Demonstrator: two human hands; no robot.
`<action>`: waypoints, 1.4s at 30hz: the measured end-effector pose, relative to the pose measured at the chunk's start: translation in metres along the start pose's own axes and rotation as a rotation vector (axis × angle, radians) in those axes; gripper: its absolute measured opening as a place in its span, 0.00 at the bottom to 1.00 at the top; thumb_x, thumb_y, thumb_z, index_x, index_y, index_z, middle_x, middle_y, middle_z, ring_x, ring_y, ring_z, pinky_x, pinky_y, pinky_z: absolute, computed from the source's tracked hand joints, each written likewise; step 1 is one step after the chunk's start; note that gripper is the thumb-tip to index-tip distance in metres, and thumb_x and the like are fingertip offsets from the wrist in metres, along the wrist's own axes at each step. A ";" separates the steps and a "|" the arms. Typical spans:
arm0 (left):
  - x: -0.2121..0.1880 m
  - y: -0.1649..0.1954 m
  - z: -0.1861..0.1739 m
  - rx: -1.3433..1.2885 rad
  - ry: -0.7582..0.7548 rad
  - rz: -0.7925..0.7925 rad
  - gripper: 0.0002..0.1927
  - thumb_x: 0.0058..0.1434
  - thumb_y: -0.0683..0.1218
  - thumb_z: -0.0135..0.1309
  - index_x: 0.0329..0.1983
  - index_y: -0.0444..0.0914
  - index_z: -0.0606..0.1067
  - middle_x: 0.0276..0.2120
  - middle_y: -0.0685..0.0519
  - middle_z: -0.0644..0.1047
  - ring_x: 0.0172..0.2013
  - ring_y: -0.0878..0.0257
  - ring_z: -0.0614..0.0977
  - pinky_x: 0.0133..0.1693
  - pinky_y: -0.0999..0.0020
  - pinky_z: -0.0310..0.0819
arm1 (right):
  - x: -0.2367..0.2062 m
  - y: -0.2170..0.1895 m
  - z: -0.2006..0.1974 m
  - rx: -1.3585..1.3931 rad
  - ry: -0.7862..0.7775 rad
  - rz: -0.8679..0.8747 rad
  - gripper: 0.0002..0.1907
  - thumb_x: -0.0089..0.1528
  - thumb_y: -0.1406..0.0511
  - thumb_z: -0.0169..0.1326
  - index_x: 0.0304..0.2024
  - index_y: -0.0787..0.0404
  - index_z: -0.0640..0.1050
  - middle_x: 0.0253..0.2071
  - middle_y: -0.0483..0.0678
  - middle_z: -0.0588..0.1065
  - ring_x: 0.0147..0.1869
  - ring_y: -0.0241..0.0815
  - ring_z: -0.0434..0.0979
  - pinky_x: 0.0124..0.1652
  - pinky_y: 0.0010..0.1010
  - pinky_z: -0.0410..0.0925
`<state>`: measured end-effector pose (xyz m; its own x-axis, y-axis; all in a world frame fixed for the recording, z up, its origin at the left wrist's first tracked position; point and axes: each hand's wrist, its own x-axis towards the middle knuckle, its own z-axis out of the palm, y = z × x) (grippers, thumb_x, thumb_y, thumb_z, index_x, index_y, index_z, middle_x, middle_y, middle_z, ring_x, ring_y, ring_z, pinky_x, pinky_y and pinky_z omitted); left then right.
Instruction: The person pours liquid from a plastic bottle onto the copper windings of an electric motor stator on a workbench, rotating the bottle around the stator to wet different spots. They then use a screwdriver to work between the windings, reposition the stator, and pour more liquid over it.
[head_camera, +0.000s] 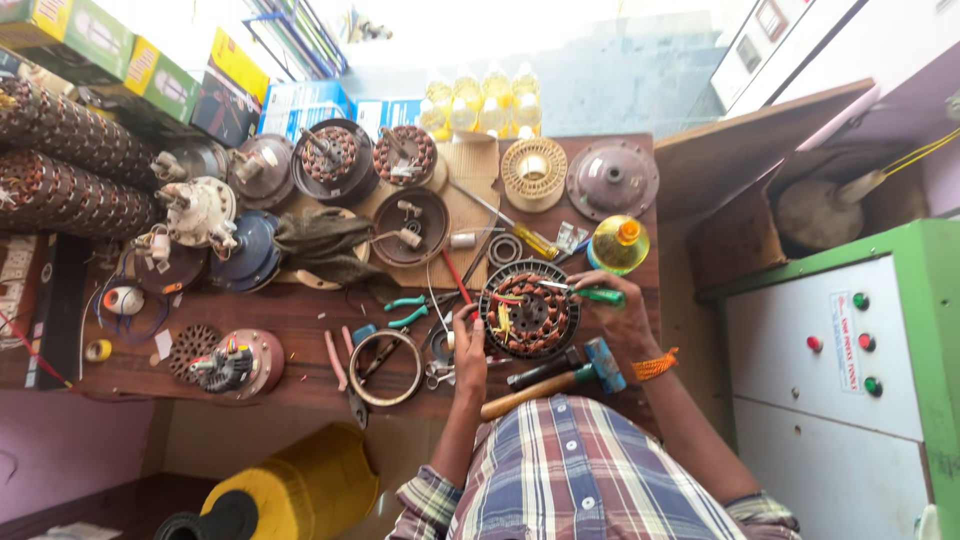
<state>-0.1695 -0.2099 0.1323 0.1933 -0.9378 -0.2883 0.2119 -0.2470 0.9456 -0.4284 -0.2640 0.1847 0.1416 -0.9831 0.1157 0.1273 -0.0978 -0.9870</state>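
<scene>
A round motor stator (529, 310) with copper windings lies on the wooden workbench (300, 312) right in front of me. My left hand (468, 345) rests against its left rim and steadies it. My right hand (618, 310) grips a green-handled screwdriver (585, 292), whose metal tip points left over the top of the stator. An orange thread is tied around my right wrist. Yellow and red wires show inside the stator.
A hammer (560, 376) with a blue head lies at the bench's near edge. Green-handled pliers (408, 310), a metal ring (386, 367), scissors, several fan motor parts, a yellow oil bottle (618, 245) and a coil spool (533, 172) crowd the bench. A green control cabinet (850, 370) stands right.
</scene>
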 end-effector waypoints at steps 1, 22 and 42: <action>-0.001 0.002 0.001 -0.036 0.004 -0.052 0.18 0.74 0.47 0.40 0.66 0.42 0.63 0.51 0.48 0.77 0.52 0.61 0.77 0.55 0.64 0.68 | -0.002 0.001 0.000 -0.011 -0.004 -0.022 0.09 0.61 0.78 0.57 0.42 0.65 0.79 0.51 0.51 0.80 0.51 0.36 0.80 0.51 0.26 0.75; 0.023 0.025 -0.017 0.504 -0.210 0.242 0.24 0.73 0.44 0.36 0.73 0.40 0.63 0.65 0.41 0.72 0.65 0.51 0.74 0.63 0.61 0.65 | -0.048 0.000 -0.004 0.011 0.145 0.042 0.07 0.62 0.75 0.57 0.44 0.67 0.78 0.50 0.53 0.79 0.52 0.39 0.81 0.53 0.30 0.75; 0.005 -0.003 -0.013 -0.044 -0.004 -0.017 0.25 0.75 0.52 0.44 0.65 0.29 0.73 0.56 0.44 0.78 0.57 0.57 0.75 0.60 0.68 0.66 | -0.049 -0.014 0.013 -0.035 0.286 -0.004 0.07 0.64 0.75 0.56 0.45 0.67 0.77 0.50 0.53 0.79 0.44 0.35 0.78 0.46 0.26 0.74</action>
<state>-0.1566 -0.2109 0.1258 0.1853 -0.9345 -0.3040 0.2567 -0.2525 0.9329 -0.4240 -0.2122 0.1946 -0.1426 -0.9858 0.0888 0.0927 -0.1026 -0.9904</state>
